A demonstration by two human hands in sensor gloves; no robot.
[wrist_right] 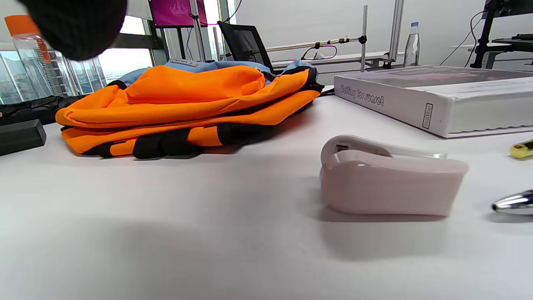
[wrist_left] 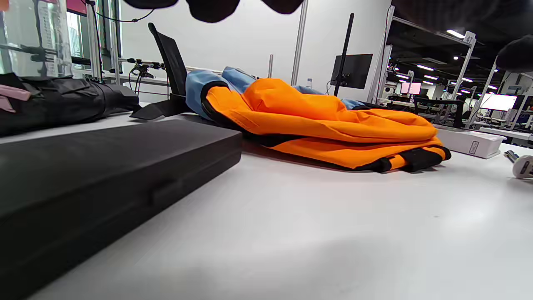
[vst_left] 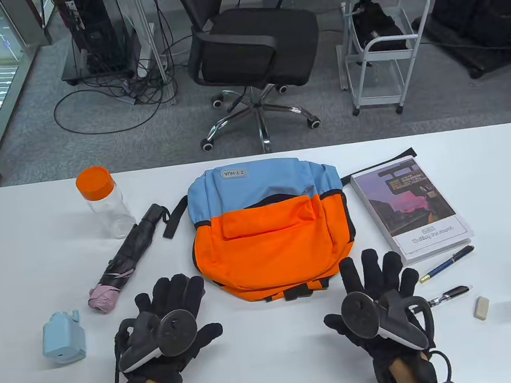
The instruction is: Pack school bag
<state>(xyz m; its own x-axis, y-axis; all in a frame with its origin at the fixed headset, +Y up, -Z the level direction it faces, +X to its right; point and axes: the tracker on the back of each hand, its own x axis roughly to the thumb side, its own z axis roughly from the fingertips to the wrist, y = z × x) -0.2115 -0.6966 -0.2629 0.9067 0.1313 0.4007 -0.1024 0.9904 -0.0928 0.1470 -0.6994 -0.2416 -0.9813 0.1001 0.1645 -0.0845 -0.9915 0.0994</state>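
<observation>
Table view: your left hand [vst_left: 168,329] and right hand [vst_left: 378,302] lie flat on the bench [vst_left: 21,281], fingers spread, each grip empty. The backpack [vst_left: 268,232] lies between and just beyond them, apparently zipped; book [vst_left: 410,208] at right, umbrella [vst_left: 127,259] at left.

Left wrist view: the backpack [wrist_left: 325,121] sags flat. Expect soft, light fabric; pinch the zipper pull, steadying the top edge.

Right wrist view: the book [wrist_right: 441,98] looks stiff and heavy; grip its spine.
</observation>
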